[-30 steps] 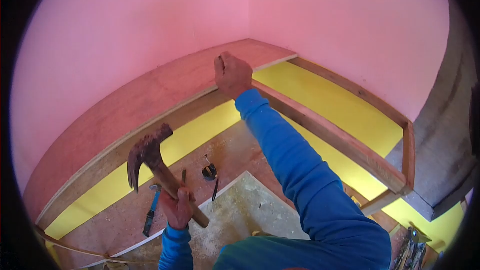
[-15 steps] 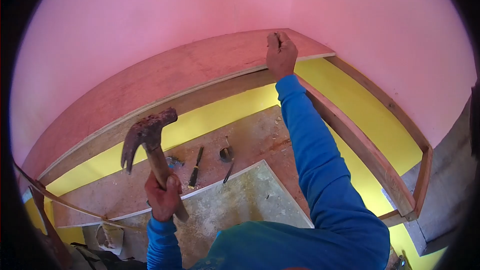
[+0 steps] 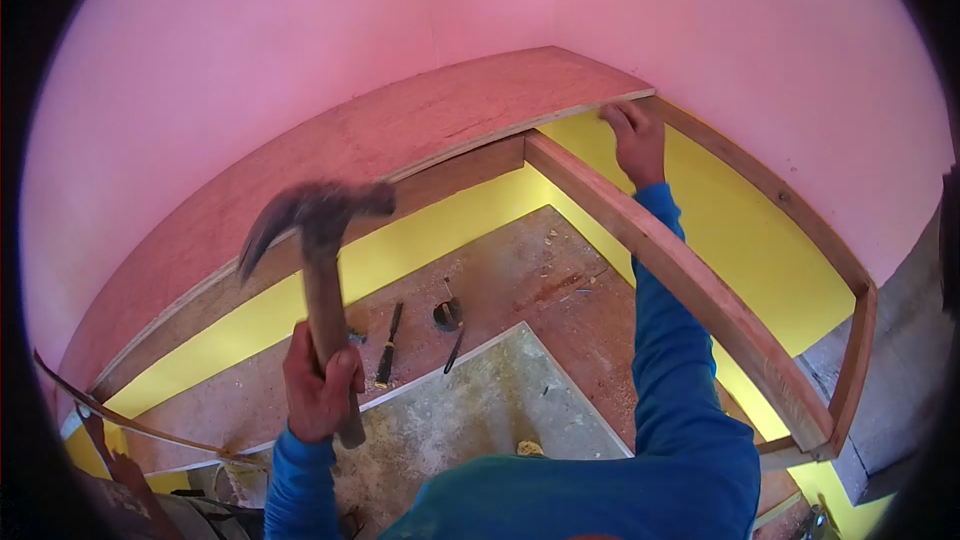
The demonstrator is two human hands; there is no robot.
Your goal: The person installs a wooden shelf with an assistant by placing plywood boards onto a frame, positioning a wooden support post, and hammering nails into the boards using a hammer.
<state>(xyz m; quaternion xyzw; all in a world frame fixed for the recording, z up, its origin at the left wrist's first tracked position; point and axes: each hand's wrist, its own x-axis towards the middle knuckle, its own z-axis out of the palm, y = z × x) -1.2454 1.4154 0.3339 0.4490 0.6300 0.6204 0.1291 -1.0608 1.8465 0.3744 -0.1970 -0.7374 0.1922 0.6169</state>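
Note:
My left hand [image 3: 318, 385] is wrapped round the wooden handle of a claw hammer [image 3: 322, 270], whose rusty head points up in front of the reddish board [image 3: 380, 135]. My right hand [image 3: 637, 140] is closed near the front edge of that board at its right end, inside the wooden frame [image 3: 690, 270]. Its arm passes beneath the frame's middle beam. The fingers are pressed together, and what they hold, if anything, is too small to make out.
On the floor lie a screwdriver [image 3: 390, 345] and a black tape measure [image 3: 447, 315], beside a grey sheet [image 3: 480, 400]. Another person's arm [image 3: 130, 485] shows at the lower left, near a thin curved strip [image 3: 140, 427]. Pink walls rise behind the board.
My right hand has moved from above the board, right and down, into the frame's opening; its arm now passes under the middle beam. The hammer has risen and turned more upright in my left hand.

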